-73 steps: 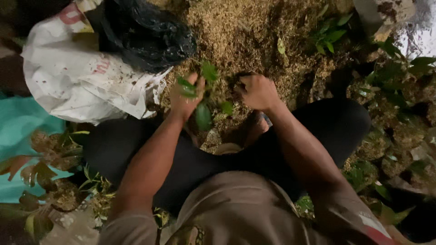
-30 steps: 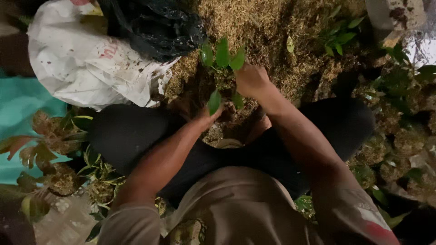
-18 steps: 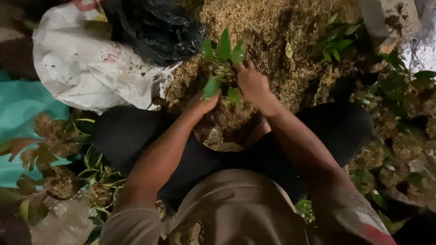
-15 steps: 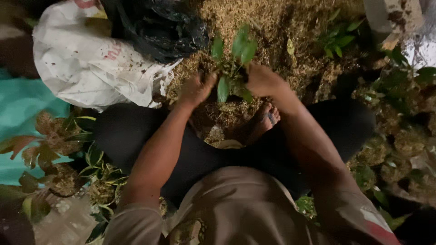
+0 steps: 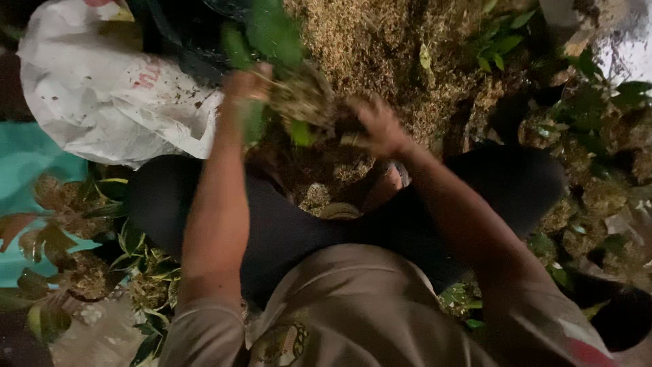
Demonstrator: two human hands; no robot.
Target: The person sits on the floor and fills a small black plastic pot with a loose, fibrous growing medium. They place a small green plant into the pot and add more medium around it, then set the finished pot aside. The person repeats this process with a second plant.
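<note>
A small green-leaved seedling with a clump of brown husk around its roots is lifted above my lap. My left hand grips it from the left, blurred by motion. On the right side my right hand holds the root clump. Both hands are over the heap of brown rice-husk medium, in front of my crossed legs in black trousers. A bare foot shows below the hands.
A white sack and a black plastic bag lie at the upper left. Potted seedlings stand at the left and along the right. A teal sheet lies at the far left.
Both hands have raised the seedling with its root clump up and to the left, away from the spot between my legs where it stood.
</note>
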